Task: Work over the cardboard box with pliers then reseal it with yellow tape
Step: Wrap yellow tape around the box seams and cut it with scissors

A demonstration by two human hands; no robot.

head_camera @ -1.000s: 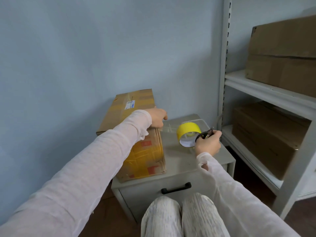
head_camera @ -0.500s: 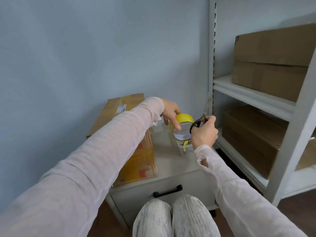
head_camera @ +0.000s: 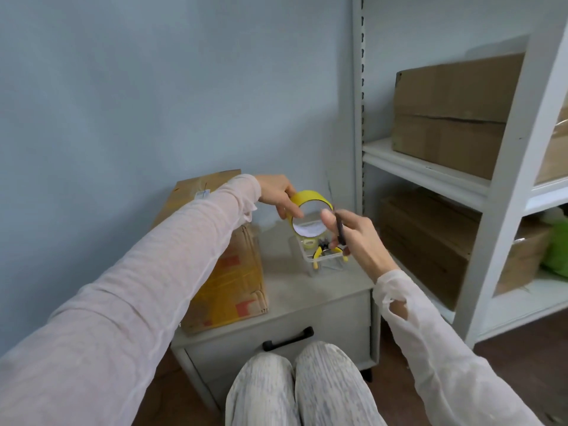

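A cardboard box [head_camera: 242,290] with yellow tape and red marks lies on the left half of a grey drawer cabinet [head_camera: 313,299]. My left hand [head_camera: 278,195] grips a roll of yellow tape [head_camera: 309,199], lifted above the cabinet top. Just right of the roll, my right hand [head_camera: 353,235] holds black-handled scissors [head_camera: 339,230]. Under both hands a clear plastic tray [head_camera: 322,259] holds yellow-handled pliers [head_camera: 319,252] and a small tape roll.
A white metal shelf rack [head_camera: 504,192] stands to the right, with brown cardboard boxes [head_camera: 448,115] on its shelves and something green [head_camera: 558,247] at the far right edge. A blue wall is behind. My knees [head_camera: 295,385] are in front of the cabinet's black drawer handle [head_camera: 287,336].
My left hand left the box top, reached right and took the yellow tape roll, lifting it off the cabinet. My right hand let go of the roll and keeps the scissors.
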